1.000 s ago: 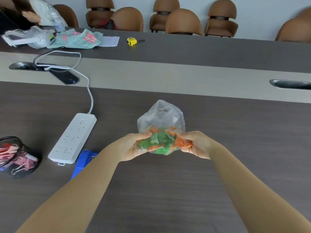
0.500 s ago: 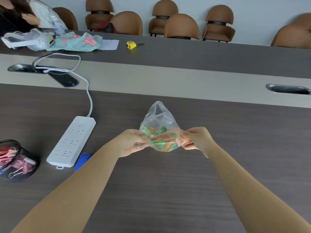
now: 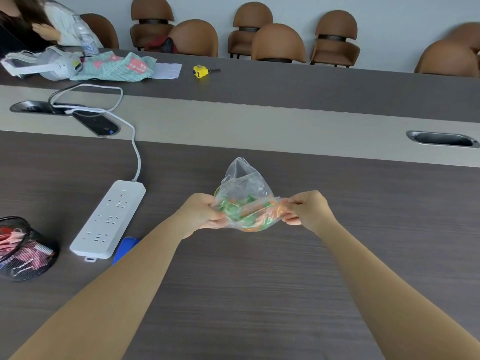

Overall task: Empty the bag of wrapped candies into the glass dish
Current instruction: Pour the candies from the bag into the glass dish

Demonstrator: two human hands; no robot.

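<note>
On the dark wood-grain bench (image 3: pixel 246 294), well clear of the white power strip (image 3: pixel 109 219) and the black mesh pen cup (image 3: pixel 24 249) at the near-left edge, both bare arms reach forward and meet at a clear plastic bag (image 3: pixel 244 193). The left hand (image 3: pixel 201 213) pinches the bag's near-left edge, grip closed on the film; the right hand (image 3: pixel 306 207) pinches the near-right edge in the same way, fingers and thumb shut on the plastic. Between them the bag is stretched sideways, its far end standing up in a loose peak. Green and orange wrapped candies (image 3: pixel 246 214) sit bunched at its low near side, all inside it (none lies loose on the bench). No glass dish shows anywhere in view, so the task looks barely begun: opening the mouth seems in hand, the pouring is all left.
</note>
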